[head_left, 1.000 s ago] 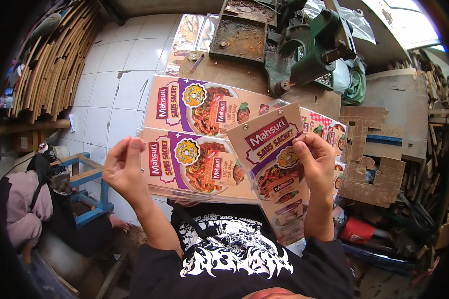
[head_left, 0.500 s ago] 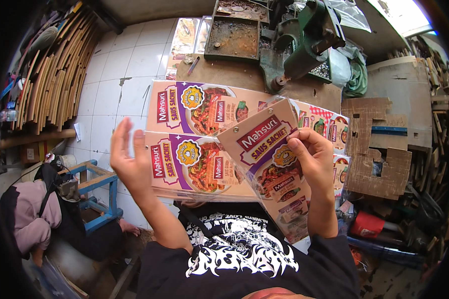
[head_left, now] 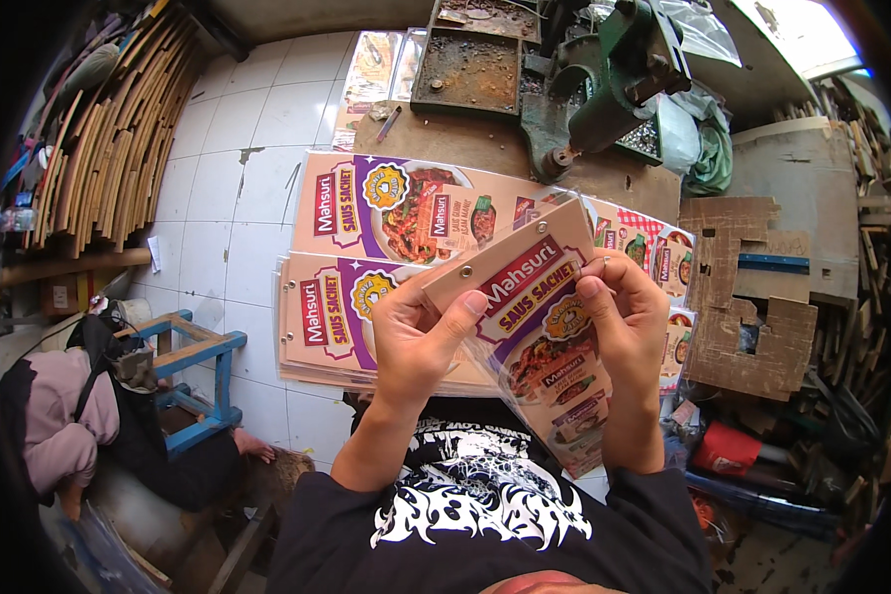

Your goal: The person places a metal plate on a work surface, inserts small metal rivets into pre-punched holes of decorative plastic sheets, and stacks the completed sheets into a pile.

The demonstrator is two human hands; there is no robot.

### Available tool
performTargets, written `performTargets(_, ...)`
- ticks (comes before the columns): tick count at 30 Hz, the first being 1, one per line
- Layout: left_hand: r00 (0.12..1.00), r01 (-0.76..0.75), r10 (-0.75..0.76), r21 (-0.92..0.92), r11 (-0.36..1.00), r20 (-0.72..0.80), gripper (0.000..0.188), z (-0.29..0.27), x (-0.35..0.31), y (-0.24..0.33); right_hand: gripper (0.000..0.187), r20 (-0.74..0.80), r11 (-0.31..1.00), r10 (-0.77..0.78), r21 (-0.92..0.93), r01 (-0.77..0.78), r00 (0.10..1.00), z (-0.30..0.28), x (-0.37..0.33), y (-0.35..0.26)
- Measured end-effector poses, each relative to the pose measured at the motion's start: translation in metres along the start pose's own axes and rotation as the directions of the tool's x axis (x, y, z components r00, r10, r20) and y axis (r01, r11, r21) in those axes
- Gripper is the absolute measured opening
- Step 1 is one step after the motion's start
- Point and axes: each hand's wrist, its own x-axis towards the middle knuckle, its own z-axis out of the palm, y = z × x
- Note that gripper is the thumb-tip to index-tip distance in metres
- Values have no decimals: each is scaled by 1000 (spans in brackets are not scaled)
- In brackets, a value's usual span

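Note:
Both hands hold a long, plastic-covered printed card (head_left: 525, 353) at a slant in front of my chest. It has a peach ground, a purple band and food pictures, and two metal eyelets show along its top edge. My left hand (head_left: 411, 342) is closed on its left edge, thumb on the front and fingers behind. On the right edge my right hand (head_left: 629, 317) pinches the card between thumb and fingers. Beneath lie two stacks of similar cards, a nearer stack (head_left: 302, 364) and a farther stack (head_left: 312, 238). The card hides part of both.
Beyond the stacks stands a green hand press (head_left: 604, 119) beside a dark tray (head_left: 465, 79) of small metal bits. A pen (head_left: 390, 121) lies on the worktop. Cut cardboard (head_left: 762, 346) is at right. A person (head_left: 79, 396) sits left near a blue stool (head_left: 203, 351).
My left hand has come in from the left, where it was raised and open, and has taken hold of the card's left edge. My right hand keeps its grip.

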Motion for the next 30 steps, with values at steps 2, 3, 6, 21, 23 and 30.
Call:
performTargets(2, 999, -12, 12, 18, 1000, -31, 34, 2, -1, 0, 6, 42, 1000, 2, -16, -1, 999, -3, 1, -1)
performTargets(3, 998, -22, 24, 37, 999, -61, 33, 3, 0, 0, 5, 83, 1000, 4, -30, -2, 997, -5, 2, -1)
performTargets(6, 994, 21, -22, -6, 1000, -109, 31, -1, -1, -5, 7, 98, 994, 29, -111, -18, 995, -6, -4, -13)
performTargets(21, 934, 259, 80, -815, 518, 347, 30, -14, 11, -42, 19, 470, 978, -146, -64, 198, 871, 16, -7, -50)
performTargets(23, 922, 284, 101, -831, 478, 373, 32, -12, 11, -42, 16, 379, 965, -235, -19, 261, 895, 32, 0, -36)
performTargets(30, 888, 272, 241, -870, 412, 392, 37, -8, 17, -59, 20, 245, 995, -84, -32, 95, 966, 64, -4, -27)
